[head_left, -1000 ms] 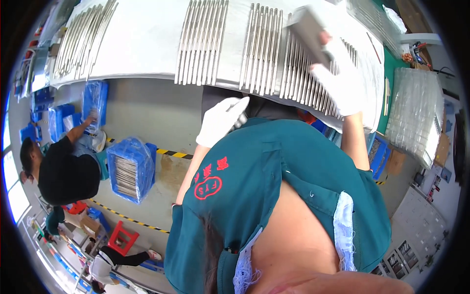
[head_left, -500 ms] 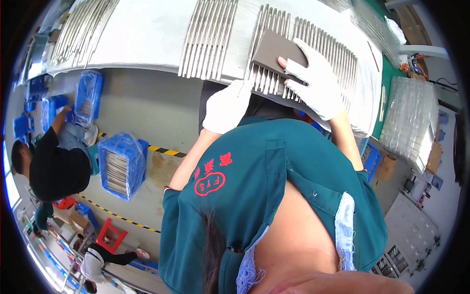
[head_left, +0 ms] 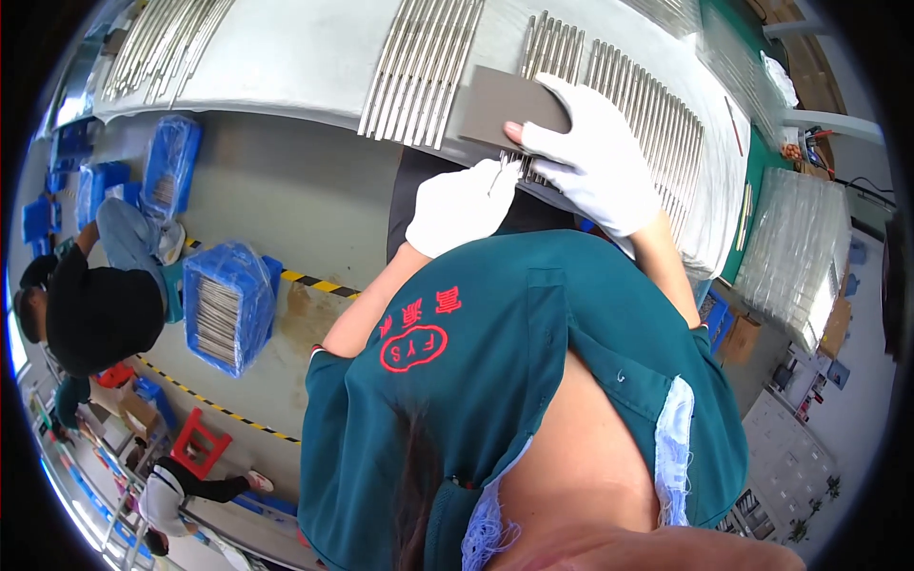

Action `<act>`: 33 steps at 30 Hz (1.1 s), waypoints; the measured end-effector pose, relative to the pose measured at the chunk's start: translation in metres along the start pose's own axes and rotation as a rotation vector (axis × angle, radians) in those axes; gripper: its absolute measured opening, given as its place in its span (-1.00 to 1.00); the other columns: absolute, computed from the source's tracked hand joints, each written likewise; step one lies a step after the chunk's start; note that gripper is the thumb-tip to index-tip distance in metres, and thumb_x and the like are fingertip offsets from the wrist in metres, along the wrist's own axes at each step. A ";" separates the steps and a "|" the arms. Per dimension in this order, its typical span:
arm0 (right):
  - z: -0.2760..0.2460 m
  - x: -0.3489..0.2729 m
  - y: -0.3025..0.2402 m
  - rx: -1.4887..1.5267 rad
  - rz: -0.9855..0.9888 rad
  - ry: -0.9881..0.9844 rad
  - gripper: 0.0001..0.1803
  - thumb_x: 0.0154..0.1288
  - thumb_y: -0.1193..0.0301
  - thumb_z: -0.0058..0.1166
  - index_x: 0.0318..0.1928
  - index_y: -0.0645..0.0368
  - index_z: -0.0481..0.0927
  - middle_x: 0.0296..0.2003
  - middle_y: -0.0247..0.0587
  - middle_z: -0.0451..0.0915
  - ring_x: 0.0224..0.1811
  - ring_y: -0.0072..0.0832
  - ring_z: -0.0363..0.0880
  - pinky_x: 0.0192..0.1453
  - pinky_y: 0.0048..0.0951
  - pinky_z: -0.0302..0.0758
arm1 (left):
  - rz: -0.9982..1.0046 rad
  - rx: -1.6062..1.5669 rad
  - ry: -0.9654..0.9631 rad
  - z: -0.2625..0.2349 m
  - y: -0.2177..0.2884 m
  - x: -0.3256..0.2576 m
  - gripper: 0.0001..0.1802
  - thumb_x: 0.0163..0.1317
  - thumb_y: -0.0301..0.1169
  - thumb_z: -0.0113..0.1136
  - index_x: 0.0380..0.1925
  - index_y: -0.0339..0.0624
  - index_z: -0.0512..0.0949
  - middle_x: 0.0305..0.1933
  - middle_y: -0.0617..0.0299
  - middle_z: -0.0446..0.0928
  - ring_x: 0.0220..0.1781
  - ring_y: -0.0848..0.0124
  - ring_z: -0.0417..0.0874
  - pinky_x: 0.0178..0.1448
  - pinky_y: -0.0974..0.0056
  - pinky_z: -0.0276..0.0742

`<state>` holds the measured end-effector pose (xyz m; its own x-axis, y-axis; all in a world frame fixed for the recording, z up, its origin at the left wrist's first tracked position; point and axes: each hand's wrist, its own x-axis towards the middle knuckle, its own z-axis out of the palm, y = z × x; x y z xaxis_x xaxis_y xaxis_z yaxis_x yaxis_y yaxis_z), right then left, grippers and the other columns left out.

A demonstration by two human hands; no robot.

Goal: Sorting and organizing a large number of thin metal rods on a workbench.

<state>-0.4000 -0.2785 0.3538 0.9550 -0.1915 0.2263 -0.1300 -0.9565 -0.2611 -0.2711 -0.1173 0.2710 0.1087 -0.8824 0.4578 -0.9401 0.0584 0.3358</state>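
A dark grey-brown flat block (head_left: 505,107) lies tilted over the near part of a row of slim silver metal rods (head_left: 554,48). My right hand (head_left: 605,157), in a white glove with a bare fingertip showing, grips the block's right end. Its other fingers are partly hidden beside the rods. My left hand (head_left: 464,205), also white-gloved, is closed at the near ends of a few rods, just below the block. The fingertips pinch there, though exactly how many rods they hold is hidden.
More rods lie in rows to the left (head_left: 424,71), right (head_left: 647,114) and far left (head_left: 167,48) on the white-covered table (head_left: 286,57). Plastic-wrapped stacks (head_left: 795,252) stand at right. Blue lined crates (head_left: 228,309) and a seated co-worker (head_left: 105,295) are on the left.
The block has shifted left and turned more level under my right hand. My left hand has moved right, to the rod ends beneath the block.
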 end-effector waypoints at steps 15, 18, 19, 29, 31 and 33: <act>-0.008 -0.020 0.019 0.081 0.098 -0.070 -0.47 -0.02 0.41 0.32 0.06 -0.18 0.65 0.23 0.03 0.37 0.11 -0.01 0.44 0.20 -0.17 0.40 | -0.008 0.000 -0.017 -0.001 0.002 -0.004 -0.60 0.11 -0.43 0.15 0.01 -0.22 0.55 -0.42 0.27 0.49 -0.52 0.43 0.58 -0.54 0.33 0.46; -0.015 -0.040 0.034 0.152 0.134 -0.062 -0.49 -0.02 0.40 0.31 0.05 -0.14 0.65 0.24 0.05 0.36 0.12 -0.01 0.43 0.21 -0.17 0.39 | -0.004 0.016 0.014 -0.001 -0.002 -0.006 -0.65 0.13 -0.42 0.16 -0.04 -0.19 0.57 -0.42 0.29 0.50 -0.54 0.43 0.58 -0.56 0.32 0.45; -0.017 -0.040 0.032 0.198 0.164 -0.047 -0.51 0.00 0.37 0.30 0.04 -0.11 0.66 0.24 0.04 0.37 0.13 -0.02 0.43 0.22 -0.17 0.37 | 0.006 0.032 0.012 -0.002 -0.001 -0.006 -0.68 0.14 -0.41 0.17 -0.07 -0.18 0.58 -0.43 0.30 0.50 -0.55 0.43 0.58 -0.57 0.32 0.45; -0.006 -0.015 0.022 0.108 0.065 -0.077 -0.47 0.01 0.33 0.31 0.08 -0.27 0.63 0.21 -0.03 0.40 0.14 -0.04 0.42 0.24 -0.16 0.35 | 0.022 0.064 0.027 -0.003 0.003 -0.003 -0.76 0.17 -0.38 0.15 -0.15 -0.13 0.61 -0.45 0.31 0.52 -0.61 0.44 0.56 -0.60 0.31 0.42; -0.006 -0.015 0.025 0.069 0.070 -0.085 -0.50 0.00 0.34 0.32 0.05 -0.26 0.64 0.19 -0.01 0.42 0.16 -0.04 0.42 0.24 -0.17 0.36 | 0.035 0.053 0.016 -0.003 0.002 -0.001 -0.76 0.18 -0.38 0.15 -0.15 -0.13 0.61 -0.45 0.31 0.52 -0.60 0.43 0.56 -0.60 0.30 0.42; 0.000 0.000 0.009 0.049 0.080 -0.058 -0.46 -0.04 0.37 0.32 0.06 -0.24 0.64 0.22 -0.01 0.41 0.20 -0.03 0.40 0.28 -0.16 0.34 | 0.056 0.035 0.001 -0.003 0.003 0.000 -0.76 0.18 -0.38 0.14 -0.14 -0.12 0.61 -0.44 0.30 0.53 -0.60 0.43 0.56 -0.60 0.30 0.42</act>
<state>-0.4016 -0.2869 0.3514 0.9562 -0.2522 0.1483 -0.1945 -0.9267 -0.3216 -0.2733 -0.1156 0.2740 0.0565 -0.8776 0.4761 -0.9556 0.0906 0.2804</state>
